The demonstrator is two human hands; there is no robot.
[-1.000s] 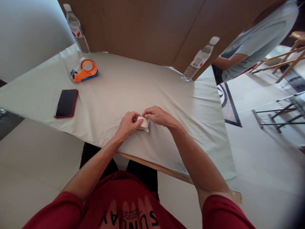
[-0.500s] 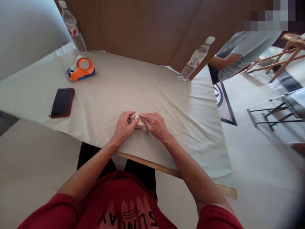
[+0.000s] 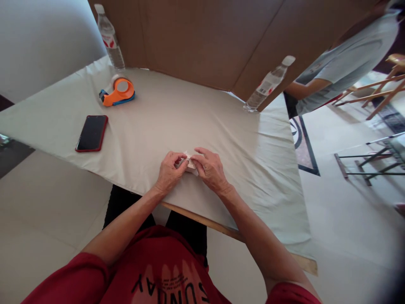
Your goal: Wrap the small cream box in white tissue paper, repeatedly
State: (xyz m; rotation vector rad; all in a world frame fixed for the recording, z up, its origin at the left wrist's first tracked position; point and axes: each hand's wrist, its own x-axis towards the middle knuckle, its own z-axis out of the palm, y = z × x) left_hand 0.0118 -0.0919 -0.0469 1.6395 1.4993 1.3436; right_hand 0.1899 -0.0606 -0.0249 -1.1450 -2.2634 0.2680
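Close to the table's front edge, both my hands are on a small whitish box-like packet (image 3: 191, 165) with thin, pale flaps. My left hand (image 3: 171, 171) is closed on its left side, thumb and fingers pinching it. On the other side, my right hand (image 3: 210, 169) pinches the packet's upper right part between thumb and fingers, with one finger raised away. Much of the packet is hidden behind the fingers, so I cannot make out what kind it is.
A pale cloth (image 3: 152, 122) covers the table. At the left lie a red-edged phone (image 3: 92, 133) and an orange tape dispenser (image 3: 119, 91). Two water bottles (image 3: 110, 40) (image 3: 268, 86) stand before a brown cardboard panel (image 3: 202, 38). Beyond it at right is a person in grey (image 3: 344, 67).
My right hand has shifted its grip on the packet, and its finger has lifted. The whole view has swung slightly, so the table things appear further right.
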